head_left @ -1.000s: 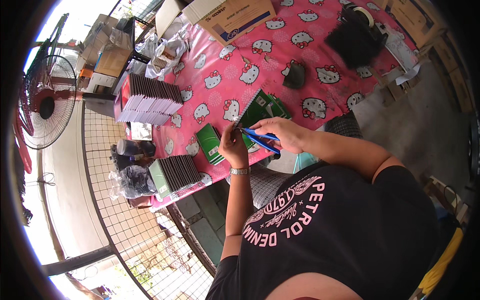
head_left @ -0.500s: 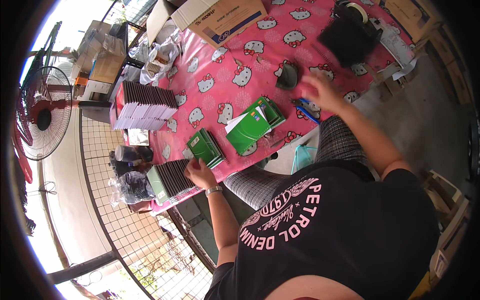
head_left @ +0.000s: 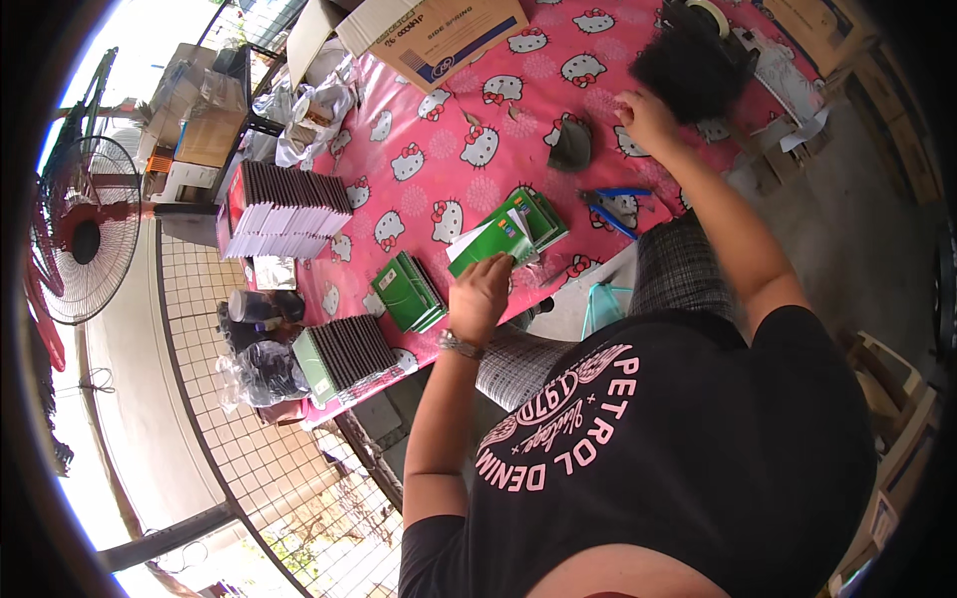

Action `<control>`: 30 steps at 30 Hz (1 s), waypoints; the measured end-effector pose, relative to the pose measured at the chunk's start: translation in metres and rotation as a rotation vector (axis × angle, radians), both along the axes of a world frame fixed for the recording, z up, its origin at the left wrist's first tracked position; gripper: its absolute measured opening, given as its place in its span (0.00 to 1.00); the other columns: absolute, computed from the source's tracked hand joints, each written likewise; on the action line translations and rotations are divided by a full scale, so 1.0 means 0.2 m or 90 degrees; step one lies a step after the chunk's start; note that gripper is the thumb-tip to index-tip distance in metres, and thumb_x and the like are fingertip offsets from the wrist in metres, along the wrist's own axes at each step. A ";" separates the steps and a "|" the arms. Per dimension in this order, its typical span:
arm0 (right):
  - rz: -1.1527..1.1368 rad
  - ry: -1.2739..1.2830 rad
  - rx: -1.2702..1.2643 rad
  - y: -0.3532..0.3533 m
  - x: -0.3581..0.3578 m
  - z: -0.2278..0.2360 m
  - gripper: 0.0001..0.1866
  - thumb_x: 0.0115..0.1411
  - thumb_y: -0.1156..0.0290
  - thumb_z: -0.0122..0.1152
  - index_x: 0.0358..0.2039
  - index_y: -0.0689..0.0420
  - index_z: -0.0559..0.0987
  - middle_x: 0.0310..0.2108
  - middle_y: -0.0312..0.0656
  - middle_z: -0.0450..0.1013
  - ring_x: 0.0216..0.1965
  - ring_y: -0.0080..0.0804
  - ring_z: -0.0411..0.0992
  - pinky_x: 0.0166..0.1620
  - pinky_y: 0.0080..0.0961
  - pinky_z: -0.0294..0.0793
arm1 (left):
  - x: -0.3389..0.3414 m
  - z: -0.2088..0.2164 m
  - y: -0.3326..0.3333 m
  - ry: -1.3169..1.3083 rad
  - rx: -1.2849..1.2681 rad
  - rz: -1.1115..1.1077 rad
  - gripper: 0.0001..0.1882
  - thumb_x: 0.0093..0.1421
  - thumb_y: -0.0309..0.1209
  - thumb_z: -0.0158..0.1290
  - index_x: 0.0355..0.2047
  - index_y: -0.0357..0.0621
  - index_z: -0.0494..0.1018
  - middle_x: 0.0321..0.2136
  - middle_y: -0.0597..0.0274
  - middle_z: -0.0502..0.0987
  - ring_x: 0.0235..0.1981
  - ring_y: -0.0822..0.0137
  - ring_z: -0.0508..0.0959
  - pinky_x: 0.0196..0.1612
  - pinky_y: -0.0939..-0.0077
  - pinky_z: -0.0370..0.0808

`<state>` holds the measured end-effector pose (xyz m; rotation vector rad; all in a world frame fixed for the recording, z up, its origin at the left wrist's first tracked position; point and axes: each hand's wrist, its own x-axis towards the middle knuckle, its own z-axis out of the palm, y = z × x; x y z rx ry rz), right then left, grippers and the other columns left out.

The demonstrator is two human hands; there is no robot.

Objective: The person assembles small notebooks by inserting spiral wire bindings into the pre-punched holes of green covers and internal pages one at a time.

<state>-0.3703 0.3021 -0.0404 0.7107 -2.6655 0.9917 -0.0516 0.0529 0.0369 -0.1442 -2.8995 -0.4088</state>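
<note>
My left hand is closed over the near edge of a green notebook, its fingertips pressed together there. That notebook lies aslant, overlapping other green notebooks, with white pages showing. Left of it rests a small stack of green notebooks. My right hand is raised over the far right of the table, fingers apart and nothing in them. It is beside a black, bristly heap whose single pieces I cannot make out. Blue-handled pliers and a dark, cup-like piece lie nearer.
A pink patterned cloth covers the table. On the left stand a tall row of notebooks and a dark-spined row. A cardboard box sits at the back, a tape roll at far right. A fan stands left.
My left hand has moved right, from the dark-spined row to the green notebook. My right hand has moved away from the pliers, up towards the black heap.
</note>
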 end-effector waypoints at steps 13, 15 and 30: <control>0.257 -0.354 -0.264 -0.17 0.69 0.20 0.11 0.66 0.72 0.53 0.45 0.62 0.79 0.32 0.44 0.77 0.30 0.28 0.76 0.36 0.28 0.75 | -0.08 0.12 -0.13 -0.128 0.096 -0.052 0.11 0.57 0.25 0.58 0.42 0.46 0.81 0.30 0.54 0.82 0.30 0.56 0.83 0.33 0.67 0.80; 0.289 -0.456 -0.289 -0.20 0.76 0.17 0.12 0.66 0.73 0.53 0.46 0.62 0.79 0.31 0.42 0.77 0.29 0.26 0.75 0.35 0.26 0.75 | -0.10 0.12 -0.14 -0.134 0.100 -0.056 0.12 0.57 0.25 0.59 0.42 0.46 0.81 0.30 0.54 0.82 0.30 0.56 0.83 0.33 0.67 0.80; 0.352 -0.363 -0.325 -0.28 0.90 0.24 0.16 0.69 0.70 0.52 0.54 0.61 0.76 0.40 0.38 0.75 0.38 0.19 0.71 0.42 0.20 0.72 | -0.14 0.23 -0.10 0.043 -0.084 0.034 0.13 0.55 0.25 0.53 0.42 0.46 0.73 0.34 0.59 0.79 0.38 0.55 0.78 0.44 0.59 0.72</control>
